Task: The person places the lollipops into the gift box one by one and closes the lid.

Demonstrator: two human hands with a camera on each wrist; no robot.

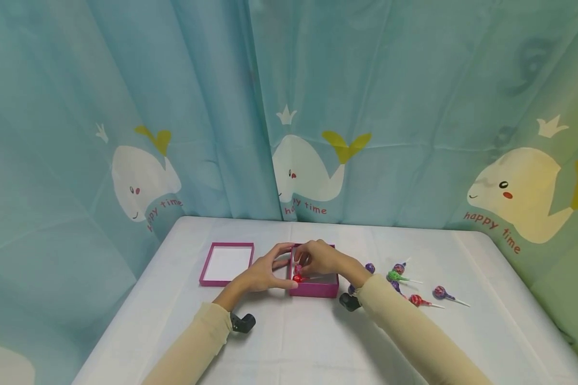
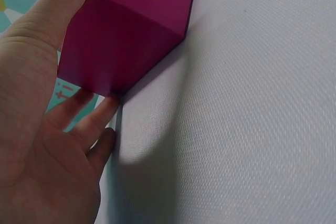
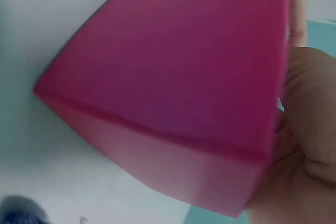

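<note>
Fingers of the left hand [image 1: 265, 271] clasp the left end of the box [image 1: 314, 290], thumb on its near wall, the others at its left side. Right hand [image 1: 319, 258]: fingers curled inside the box, tips close together, apparently pinching a pink lollipop [image 1: 298, 269]; the contact is too small to confirm, and in the right wrist view the box wall hides the tips.

White surface [image 1: 298, 331] carries everything. Box sits upright and uncovered, near its middle. Lid [image 1: 229, 263] is off, lying hollow side up to the left, apart from the box.

Lollipops, done: a red lollipop [image 1: 296, 278] lies at the box's left end, beside the pink one. Right hand covers part of the interior, so full count inside cannot be told.

Left: at least seven outside, on the right, including a blue-and-red lollipop [image 1: 440, 292] farthest right, a red-striped lollipop [image 1: 416, 300], a green lollipop [image 1: 395, 276] and a purple lollipop [image 1: 370, 268]. Judgement: filling looks early.
</note>
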